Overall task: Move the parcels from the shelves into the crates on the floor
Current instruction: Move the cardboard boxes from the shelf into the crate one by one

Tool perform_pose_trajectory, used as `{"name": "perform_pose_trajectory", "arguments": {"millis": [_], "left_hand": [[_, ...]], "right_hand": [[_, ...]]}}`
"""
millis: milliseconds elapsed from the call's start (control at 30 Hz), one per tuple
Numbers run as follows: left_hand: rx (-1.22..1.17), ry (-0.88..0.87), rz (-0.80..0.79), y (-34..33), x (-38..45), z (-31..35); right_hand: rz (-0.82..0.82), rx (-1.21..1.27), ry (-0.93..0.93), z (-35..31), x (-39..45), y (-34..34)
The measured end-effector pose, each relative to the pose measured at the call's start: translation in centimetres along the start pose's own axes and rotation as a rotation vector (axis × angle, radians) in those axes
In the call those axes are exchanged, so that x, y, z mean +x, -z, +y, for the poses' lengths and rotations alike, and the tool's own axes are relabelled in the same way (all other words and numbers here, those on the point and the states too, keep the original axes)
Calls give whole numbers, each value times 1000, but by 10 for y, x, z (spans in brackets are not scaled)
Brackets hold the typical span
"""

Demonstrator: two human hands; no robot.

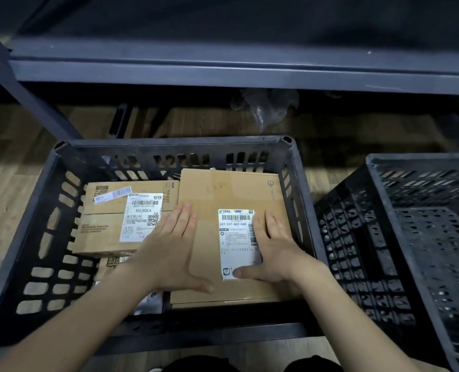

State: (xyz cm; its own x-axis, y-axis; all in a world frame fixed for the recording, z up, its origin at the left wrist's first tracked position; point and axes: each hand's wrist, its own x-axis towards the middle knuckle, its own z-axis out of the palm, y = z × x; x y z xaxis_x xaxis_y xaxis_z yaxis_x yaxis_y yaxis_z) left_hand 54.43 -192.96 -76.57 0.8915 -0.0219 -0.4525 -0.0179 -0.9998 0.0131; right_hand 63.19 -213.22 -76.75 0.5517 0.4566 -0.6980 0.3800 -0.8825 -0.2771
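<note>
two crates on the floor under a dark shelf: near crate holding parcels, second crate just beside it on the right, showing only mesh. flat cardboard parcel lying in the near crate's right half, close against the right wall, white shipping label on top. smaller labelled carton beside it on the left, more packages partly hidden beneath. crumpled plastic back under the shelf. left hand laid flat on the flat parcel's left part, fingers straight, thumb spread, gripping nothing. right hand likewise flat, fingers straight along the label's right edge, thumb on its lower corner, pressing rather than clasping. judged stiff, flat and fairly light, with a smooth and perhaps slippery face; best taken by the two long edges, not the top. apparently being settled into place.
</note>
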Motion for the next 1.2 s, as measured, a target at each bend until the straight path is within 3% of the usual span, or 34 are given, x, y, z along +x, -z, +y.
{"name": "perform_pose_trajectory", "arguments": {"millis": [633, 833, 1033, 1200], "left_hand": [[89, 61, -15, 30, -40, 9], [88, 188, -125, 140, -115, -12], [-52, 222, -47, 292, -190, -31], [-83, 238, 52, 421, -248, -49]], "right_hand": [[1, -20, -78, -22, -37, -1], [-35, -14, -148, -61, -133, 73], [-36, -41, -156, -131, -243, 181], [81, 18, -136, -195, -323, 269]]}}
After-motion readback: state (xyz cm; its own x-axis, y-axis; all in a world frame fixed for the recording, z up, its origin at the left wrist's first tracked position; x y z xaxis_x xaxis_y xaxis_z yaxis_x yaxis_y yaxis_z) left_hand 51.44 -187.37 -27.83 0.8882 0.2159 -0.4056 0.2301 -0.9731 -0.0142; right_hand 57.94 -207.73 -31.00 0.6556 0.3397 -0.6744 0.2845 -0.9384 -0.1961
